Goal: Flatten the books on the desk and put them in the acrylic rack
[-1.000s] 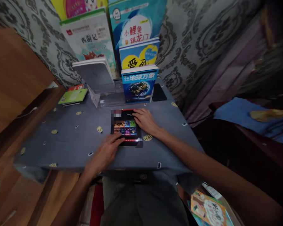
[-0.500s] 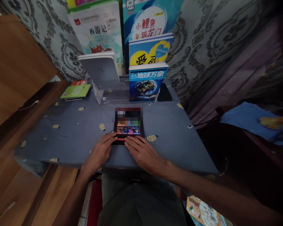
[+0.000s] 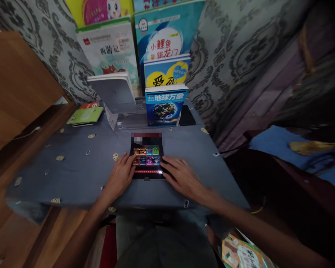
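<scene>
A flat black box (image 3: 147, 172) with rows of small colourful pictures and a red strip lies on the cloth-covered table, its top part pixelated. A small dark tab shows at its near edge. Along the box's left side, my left hand (image 3: 121, 175) grips the edge with bent fingers, the thumb side low near the corner. My right hand (image 3: 182, 176) rests at the right side, fingers stretched out and slightly apart, their tips touching the edge.
Behind the box, a clear stand (image 3: 113, 121) holds a grey-covered book (image 3: 113, 93) and a blue earth book (image 3: 164, 108). A black phone-like slab (image 3: 187, 116) lies to its right, green booklets (image 3: 85, 116) to its left. Taller books (image 3: 111, 46) stand against the patterned curtain (image 3: 226, 48).
My right hand has moved from the box's near edge to its right side, uncovering the red strip. My left hand remains at the left side. The view has shifted slightly.
</scene>
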Demonstrator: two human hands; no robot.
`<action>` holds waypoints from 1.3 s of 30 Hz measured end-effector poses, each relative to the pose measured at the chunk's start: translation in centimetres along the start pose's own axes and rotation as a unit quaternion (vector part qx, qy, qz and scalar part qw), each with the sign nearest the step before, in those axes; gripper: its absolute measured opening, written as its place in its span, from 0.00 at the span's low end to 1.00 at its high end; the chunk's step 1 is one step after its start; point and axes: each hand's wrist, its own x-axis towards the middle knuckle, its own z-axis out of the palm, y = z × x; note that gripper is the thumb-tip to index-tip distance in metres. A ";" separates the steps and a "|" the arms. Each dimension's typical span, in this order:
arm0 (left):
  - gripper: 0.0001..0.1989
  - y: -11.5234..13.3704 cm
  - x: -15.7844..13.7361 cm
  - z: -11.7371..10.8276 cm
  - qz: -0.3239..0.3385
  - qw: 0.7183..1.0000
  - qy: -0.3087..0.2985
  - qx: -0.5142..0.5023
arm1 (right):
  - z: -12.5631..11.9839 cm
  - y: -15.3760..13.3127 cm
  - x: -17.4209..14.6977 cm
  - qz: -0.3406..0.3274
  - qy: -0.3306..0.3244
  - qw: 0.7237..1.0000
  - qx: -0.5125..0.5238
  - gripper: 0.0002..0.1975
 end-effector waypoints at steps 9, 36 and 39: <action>0.18 -0.8 3.1 0.1 -0.052 0.985 0.017 -0.161 | 1.7 1.5 5.6 0.070 -0.022 0.997 -0.010 0.20; 0.25 1.3 9.2 -5.3 -0.073 0.830 -0.050 -0.551 | -1.8 5.4 8.2 0.158 0.055 0.870 0.463 0.22; 0.20 1.7 9.6 -6.7 0.002 0.838 0.005 -0.546 | -4.6 4.1 8.4 0.076 0.166 0.905 0.384 0.14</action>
